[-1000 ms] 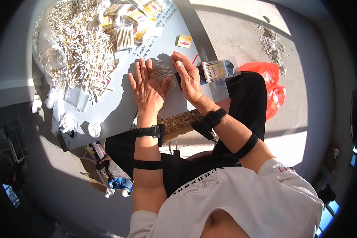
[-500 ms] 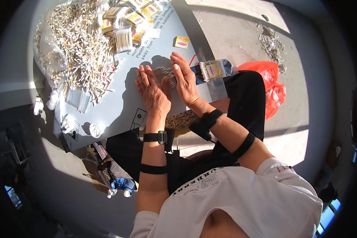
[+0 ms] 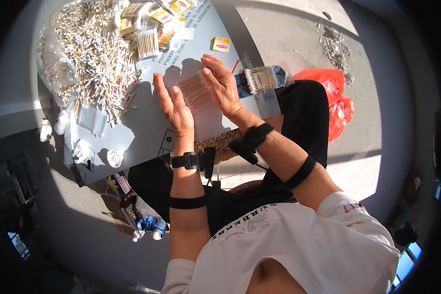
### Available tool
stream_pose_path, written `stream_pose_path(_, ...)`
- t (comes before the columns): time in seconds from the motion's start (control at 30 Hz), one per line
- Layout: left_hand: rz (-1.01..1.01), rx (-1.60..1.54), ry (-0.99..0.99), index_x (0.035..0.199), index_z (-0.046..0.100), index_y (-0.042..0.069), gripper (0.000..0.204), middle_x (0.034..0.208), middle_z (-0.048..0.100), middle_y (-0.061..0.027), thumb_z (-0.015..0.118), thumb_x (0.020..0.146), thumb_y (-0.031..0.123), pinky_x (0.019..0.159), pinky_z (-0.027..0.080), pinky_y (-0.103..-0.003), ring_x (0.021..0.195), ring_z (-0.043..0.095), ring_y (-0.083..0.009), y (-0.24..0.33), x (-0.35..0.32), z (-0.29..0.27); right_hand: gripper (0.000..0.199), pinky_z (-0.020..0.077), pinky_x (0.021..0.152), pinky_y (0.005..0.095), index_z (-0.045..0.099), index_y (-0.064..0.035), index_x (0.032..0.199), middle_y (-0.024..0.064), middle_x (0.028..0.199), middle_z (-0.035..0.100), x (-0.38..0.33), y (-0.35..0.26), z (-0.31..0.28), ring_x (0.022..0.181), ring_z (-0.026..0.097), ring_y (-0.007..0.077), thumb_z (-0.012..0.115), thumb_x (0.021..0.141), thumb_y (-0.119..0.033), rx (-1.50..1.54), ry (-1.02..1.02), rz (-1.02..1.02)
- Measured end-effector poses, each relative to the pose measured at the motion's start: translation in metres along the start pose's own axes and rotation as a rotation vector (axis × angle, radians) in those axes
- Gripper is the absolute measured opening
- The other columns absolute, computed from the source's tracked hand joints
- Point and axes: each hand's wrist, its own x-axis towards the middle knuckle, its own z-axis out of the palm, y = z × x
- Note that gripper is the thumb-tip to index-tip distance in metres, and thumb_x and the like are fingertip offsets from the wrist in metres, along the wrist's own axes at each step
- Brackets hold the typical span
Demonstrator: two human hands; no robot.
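A neat row of cotton swabs (image 3: 195, 93) lies side by side over the grey board, between my two hands. My left hand (image 3: 175, 109) stands on edge at the row's left end, fingers straight and thumb apart. At the other end my right hand (image 3: 222, 88) is also held edgewise, its fingers stretched out and its palm against the swab tips. Whether the left palm touches the tips is hard to tell. Just right of my right hand, a clear pack of swabs with a yellow label (image 3: 262, 79) rests near my knee.
A big heap of loose cotton swabs (image 3: 90, 59) covers the board's far left. Behind it lie several filled packs (image 3: 161, 17). A single yellow card (image 3: 221, 44) lies beyond my right hand. Clear empty sleeves (image 3: 91, 120) sit at left, and a red plastic bag (image 3: 340, 110) on the floor at right.
My left hand has moved left and turned edgewise, uncovering the row of swabs. The right hand has shifted slightly up and left.
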Motion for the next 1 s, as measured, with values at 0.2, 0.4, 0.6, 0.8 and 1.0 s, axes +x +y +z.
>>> stream_pose_path(0.2,0.248,1.076,-0.512,0.15,0.021,0.004,0.091,0.158,0.018,-0.0158,0.061,0.085,0.053,0.117,0.01,-0.052,0.147,0.015,-0.0292,0.024,-0.008,-0.015,0.023,0.0519,0.077,0.0345,0.068,-0.0027,0.1,0.0113,0.1,0.061,-0.001,-0.014,-0.039,0.091,0.063,0.0276,0.071,0.077,-0.004,-0.682,-0.361,-0.246)
stream_pose_path(0.4,0.239,1.284,-0.535,0.15,0.023,0.004,0.095,0.158,0.018,-0.0141,0.064,0.081,0.055,0.118,0.006,-0.051,0.147,0.013,-0.0263,0.017,-0.018,-0.013,0.018,0.0518,0.074,0.0351,0.066,-0.0041,0.087,0.009,0.091,0.061,-0.007,-0.01,-0.039,0.088,0.061,0.0287,0.072,0.071,-0.002,-0.764,-0.391,-0.412)
stream_pose_path(0.6,0.245,1.271,-0.545,0.151,0.018,0.005,0.095,0.158,0.018,-0.0131,0.058,0.084,0.058,0.118,0.006,-0.051,0.148,0.012,-0.0265,0.013,-0.018,-0.012,0.012,0.0521,0.071,0.0385,0.065,-0.0051,0.08,0.0099,0.086,0.059,-0.008,-0.007,-0.036,0.082,0.061,0.0305,0.067,0.068,-0.002,-0.632,-0.264,-0.272)
stream_pose_path(0.8,0.281,1.22,-0.531,0.153,0.015,0.006,0.092,0.159,0.014,-0.012,0.05,0.088,0.061,0.117,0.006,-0.053,0.148,0.011,-0.0271,0.003,-0.018,-0.016,0.006,0.0521,0.07,0.0371,0.066,-0.005,0.074,0.0108,0.081,0.06,0.0,-0.018,-0.029,0.082,0.062,0.0316,0.065,0.069,-0.002,-0.81,-0.328,-0.148)
stream_pose_path(1.0,0.298,1.22,-0.515,0.152,0.018,0.006,0.09,0.159,0.017,-0.0129,0.051,0.088,0.06,0.117,0.007,-0.055,0.148,0.013,-0.0272,0.004,-0.019,-0.017,0.017,0.0518,0.074,0.0356,0.067,-0.0034,0.089,0.0112,0.094,0.06,-0.001,-0.017,-0.027,0.087,0.063,0.0287,0.062,0.074,0.001,-0.684,-0.245,-0.025)
